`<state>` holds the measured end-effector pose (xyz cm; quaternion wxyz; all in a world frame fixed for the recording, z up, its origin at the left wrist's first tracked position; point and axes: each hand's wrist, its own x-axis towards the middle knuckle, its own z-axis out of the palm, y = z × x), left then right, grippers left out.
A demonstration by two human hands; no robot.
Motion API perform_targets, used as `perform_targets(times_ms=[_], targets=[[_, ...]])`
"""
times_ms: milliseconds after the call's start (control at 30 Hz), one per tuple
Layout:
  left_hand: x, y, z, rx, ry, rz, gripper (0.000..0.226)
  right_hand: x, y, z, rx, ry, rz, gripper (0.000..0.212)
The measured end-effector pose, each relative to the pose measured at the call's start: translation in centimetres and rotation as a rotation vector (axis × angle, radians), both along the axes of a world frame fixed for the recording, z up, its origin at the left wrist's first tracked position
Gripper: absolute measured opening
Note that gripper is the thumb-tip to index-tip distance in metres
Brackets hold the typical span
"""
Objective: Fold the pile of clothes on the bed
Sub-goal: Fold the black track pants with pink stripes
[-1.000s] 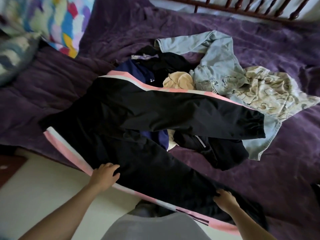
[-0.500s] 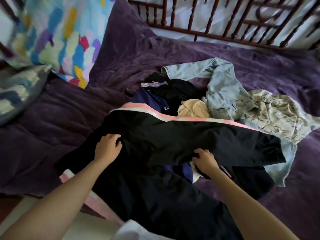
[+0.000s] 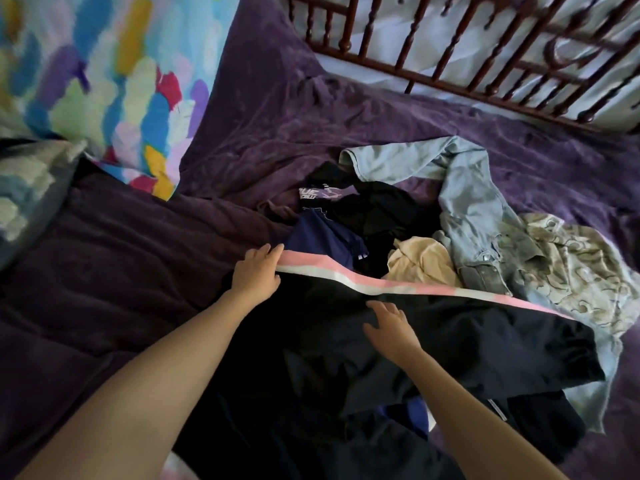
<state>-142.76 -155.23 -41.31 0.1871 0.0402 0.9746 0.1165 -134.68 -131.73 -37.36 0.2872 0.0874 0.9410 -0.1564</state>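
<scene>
Black track pants are lying spread across the purple bedspread, partly covering the pile of clothes that is spilling out from under their far edge. A pink-and-white stripe is running along that far edge.

The left hand is resting flat on the left end of the pants. Its fingers are lying straight and close together, with the tips touching the start of the stripe. The right hand is pressing on the black cloth of the pants just on the near side of the stripe, its fingers lying straight and slightly apart (both palms are facing down).

Just beyond the pants, a navy garment is sitting beside the left hand, a cream garment is touching the stripe, and a black printed top is lying behind those two. A light blue denim shirt is stretching away beyond the right half of the pants. A patterned beige shirt is lying beside it, meeting the stripe near the right end of the pants.

Far to the left of the pants a multicoloured pillow is leaning. Well beyond the pants a dark wooden spindle rail is running along the far side of the bed.
</scene>
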Motion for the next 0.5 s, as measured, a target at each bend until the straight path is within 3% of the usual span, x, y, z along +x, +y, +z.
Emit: perform_targets(times_ms=[133,200,300,400,467,500], targets=[[-1.8,-0.7,-1.6,0.014,-0.16,-0.016,0.049,-0.8,-0.8,-1.1,-0.001,-0.016,0.001,0.053],[-2.1,-1.0,-1.7,0.023,-0.123,-0.048,0.038,-0.7,-1.0,-1.4,0.005,-0.016,0.019,0.053],[-1.9,-2.1,-0.8,0.193,0.064,-0.091,0.027,-0.5,-1.3,-1.4,0.056,0.051,0.059,0.055],[0.7,-4.1,1.9,0.399,0.367,-0.254,0.007,-0.6,-2.2,-0.1,0.142,0.317,0.223,0.074],[3.7,-5.1,3.5,0.387,0.578,-0.414,0.009,-1.0,-2.8,0.4,0.125,0.548,0.365,0.095],[5.5,-5.4,3.9,0.348,0.651,-0.472,0.008,-1.1,-3.3,0.9,0.125,0.542,0.446,0.099]])
